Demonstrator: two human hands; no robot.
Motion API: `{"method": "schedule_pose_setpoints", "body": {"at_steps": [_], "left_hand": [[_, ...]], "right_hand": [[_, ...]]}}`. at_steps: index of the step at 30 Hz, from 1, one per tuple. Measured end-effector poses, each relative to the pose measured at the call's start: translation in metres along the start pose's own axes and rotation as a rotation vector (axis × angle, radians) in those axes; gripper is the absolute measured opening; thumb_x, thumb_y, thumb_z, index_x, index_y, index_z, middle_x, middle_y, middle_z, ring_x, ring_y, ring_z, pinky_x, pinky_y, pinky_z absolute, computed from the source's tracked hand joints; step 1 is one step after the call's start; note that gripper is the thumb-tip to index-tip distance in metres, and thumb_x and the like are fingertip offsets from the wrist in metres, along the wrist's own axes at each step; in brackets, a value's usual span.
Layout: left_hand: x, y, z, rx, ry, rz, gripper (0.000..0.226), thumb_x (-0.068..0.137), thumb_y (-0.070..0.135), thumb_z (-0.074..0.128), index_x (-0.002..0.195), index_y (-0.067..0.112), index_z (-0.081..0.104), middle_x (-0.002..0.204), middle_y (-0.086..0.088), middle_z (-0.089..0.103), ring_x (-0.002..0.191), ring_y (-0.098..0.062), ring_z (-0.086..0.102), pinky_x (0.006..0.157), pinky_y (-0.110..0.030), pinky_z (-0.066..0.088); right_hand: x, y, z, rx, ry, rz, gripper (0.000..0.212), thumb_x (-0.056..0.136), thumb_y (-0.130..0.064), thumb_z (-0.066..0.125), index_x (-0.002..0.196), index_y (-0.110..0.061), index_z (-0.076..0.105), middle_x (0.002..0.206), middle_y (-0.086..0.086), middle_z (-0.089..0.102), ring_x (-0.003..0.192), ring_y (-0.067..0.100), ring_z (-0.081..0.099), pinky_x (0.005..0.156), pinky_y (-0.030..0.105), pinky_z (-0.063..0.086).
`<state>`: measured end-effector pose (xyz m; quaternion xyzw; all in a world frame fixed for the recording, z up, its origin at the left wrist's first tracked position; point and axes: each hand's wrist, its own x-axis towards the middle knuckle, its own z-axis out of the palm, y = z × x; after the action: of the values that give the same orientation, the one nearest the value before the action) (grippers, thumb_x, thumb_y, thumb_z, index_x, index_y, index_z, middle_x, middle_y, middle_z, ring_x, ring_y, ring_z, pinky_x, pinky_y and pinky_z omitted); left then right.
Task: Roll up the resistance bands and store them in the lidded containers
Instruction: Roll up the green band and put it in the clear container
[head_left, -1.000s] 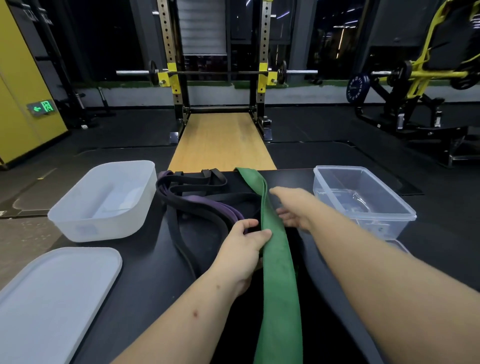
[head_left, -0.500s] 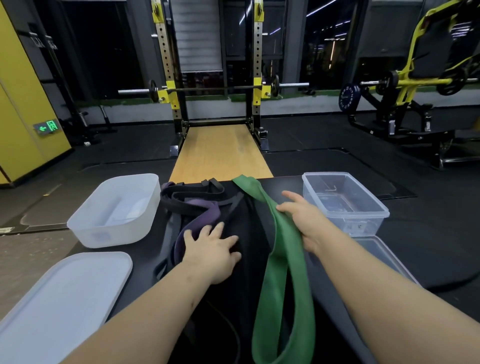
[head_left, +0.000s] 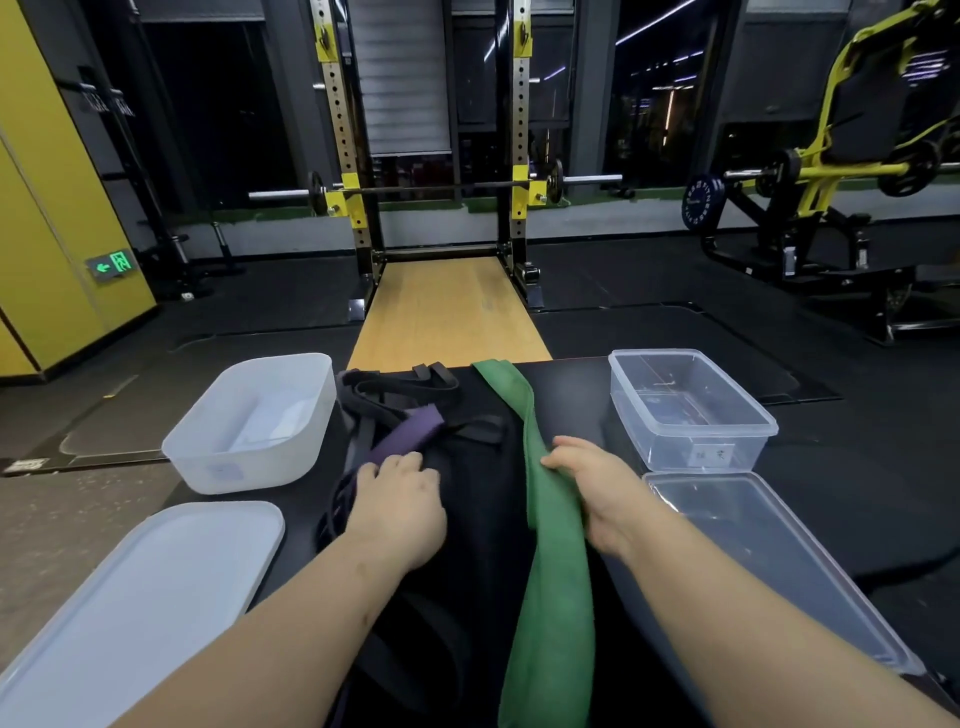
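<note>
Two hands are in view: what does each hold? (Reader)

Right hand (head_left: 597, 483): fingers curled round the green band (head_left: 550, 545), gripping it partway along its length. Left hand (head_left: 397, 506): palm down on the pile of black bands (head_left: 400, 387), fingertips touching the purple band (head_left: 410, 431). Whether they pinch it cannot be told. (Legend)

Where do the bands lie? (Reader)

All are on the black table (head_left: 571, 395), between the two tubs. The green band runs from the far edge of the table, through the right hand, towards the person. The purple band lies tangled with the black ones, just left of the green. None is rolled, and none is in a tub. (Legend)

And the tubs? (Reader)

White tub (head_left: 254, 421): far left, uncovered, with its white lid (head_left: 140, 597) lying flat nearer the person. Clear tub (head_left: 685, 410): far right, uncovered, with its clear lid (head_left: 769, 561) flat just in front of it. Beyond the table stand a wooden platform (head_left: 447, 312) and a rack holding a barbell (head_left: 436, 188). (Legend)
</note>
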<state>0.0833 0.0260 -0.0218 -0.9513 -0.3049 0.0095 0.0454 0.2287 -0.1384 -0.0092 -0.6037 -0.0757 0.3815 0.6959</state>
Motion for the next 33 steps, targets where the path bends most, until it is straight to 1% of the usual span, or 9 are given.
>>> {"method": "schedule_pose_setpoints", "body": {"at_steps": [6,10,14,18,21,23,26,31,33], "left_hand": [[-0.025,0.047,-0.019,-0.646,0.018,0.064,0.03,0.1,0.026,0.05,0.12,0.02,0.072,0.122,-0.003,0.071,0.116,-0.024,0.062,0.098,-0.028,0.045],[-0.036,0.066,-0.034,-1.087,-0.057,-0.013,0.031,0.104,0.021,0.046,0.108,0.017,0.076,0.108,-0.001,0.076,0.104,-0.018,0.068,0.088,-0.026,0.051],[-0.042,0.065,-0.045,-1.718,-0.369,-0.083,0.024,0.099,0.014,0.055,0.107,0.004,0.076,0.106,-0.021,0.074,0.091,-0.03,0.068,0.082,-0.037,0.054],[-0.05,0.051,-0.046,-1.597,-0.897,0.042,0.042,0.098,0.031,0.058,0.125,0.0,0.065,0.114,-0.017,0.069,0.092,-0.03,0.069,0.074,-0.036,0.056],[-0.06,0.051,-0.045,-1.495,-1.085,0.191,0.052,0.102,0.043,0.052,0.133,0.002,0.057,0.122,-0.015,0.067,0.104,-0.029,0.069,0.075,-0.036,0.06],[-0.065,0.058,-0.046,-1.426,-1.066,0.227,0.049,0.099,0.049,0.055,0.124,0.007,0.06,0.115,-0.012,0.07,0.104,-0.029,0.069,0.079,-0.037,0.06],[-0.074,0.064,-0.044,-1.416,-0.931,0.129,0.047,0.094,0.05,0.062,0.116,0.008,0.061,0.101,-0.01,0.071,0.09,-0.024,0.071,0.076,-0.035,0.058],[-0.087,0.055,-0.038,-1.557,-0.821,-0.007,0.023,0.102,0.034,0.059,0.105,0.013,0.069,0.102,-0.01,0.075,0.098,-0.031,0.07,0.086,-0.042,0.059],[-0.091,0.055,-0.039,-1.58,-0.797,-0.038,0.023,0.104,0.032,0.056,0.1,0.012,0.068,0.104,-0.012,0.074,0.097,-0.031,0.072,0.08,-0.039,0.06]], "right_hand": [[-0.019,-0.013,0.004,0.017,-0.062,0.093,0.023,0.095,-0.031,0.065,0.088,-0.009,0.068,0.066,0.007,0.06,0.053,0.022,0.059,0.056,0.03,0.051],[-0.029,-0.032,0.007,0.11,-0.095,0.11,0.026,0.087,-0.034,0.076,0.09,-0.01,0.064,0.063,0.008,0.045,0.042,0.017,0.046,0.045,0.025,0.046],[-0.023,-0.019,-0.001,0.394,-0.124,0.184,0.028,0.082,-0.026,0.074,0.097,-0.009,0.059,0.063,0.005,0.048,0.043,0.012,0.044,0.063,0.029,0.04],[-0.023,-0.004,-0.009,0.551,-0.109,0.168,0.026,0.088,-0.021,0.054,0.109,-0.005,0.053,0.072,0.01,0.052,0.044,0.013,0.042,0.044,0.023,0.043],[-0.023,0.011,-0.005,0.464,-0.057,0.199,0.035,0.091,-0.025,0.043,0.105,0.004,0.056,0.078,0.02,0.061,0.057,0.027,0.052,0.056,0.035,0.049],[-0.022,0.014,-0.003,0.309,-0.029,0.231,0.039,0.097,-0.023,0.038,0.112,0.009,0.055,0.082,0.026,0.063,0.066,0.036,0.059,0.065,0.041,0.053],[-0.029,0.012,-0.005,0.073,-0.042,0.199,0.045,0.099,-0.02,0.041,0.123,0.012,0.063,0.08,0.023,0.065,0.067,0.035,0.065,0.057,0.031,0.057],[-0.051,0.019,-0.018,-0.178,-0.077,0.162,0.022,0.092,-0.01,0.059,0.103,0.006,0.071,0.087,0.025,0.071,0.074,0.034,0.07,0.073,0.044,0.06],[-0.059,0.023,-0.018,-0.211,-0.088,0.103,0.015,0.095,-0.001,0.056,0.098,0.003,0.07,0.08,0.024,0.072,0.068,0.033,0.071,0.064,0.04,0.06]]}}
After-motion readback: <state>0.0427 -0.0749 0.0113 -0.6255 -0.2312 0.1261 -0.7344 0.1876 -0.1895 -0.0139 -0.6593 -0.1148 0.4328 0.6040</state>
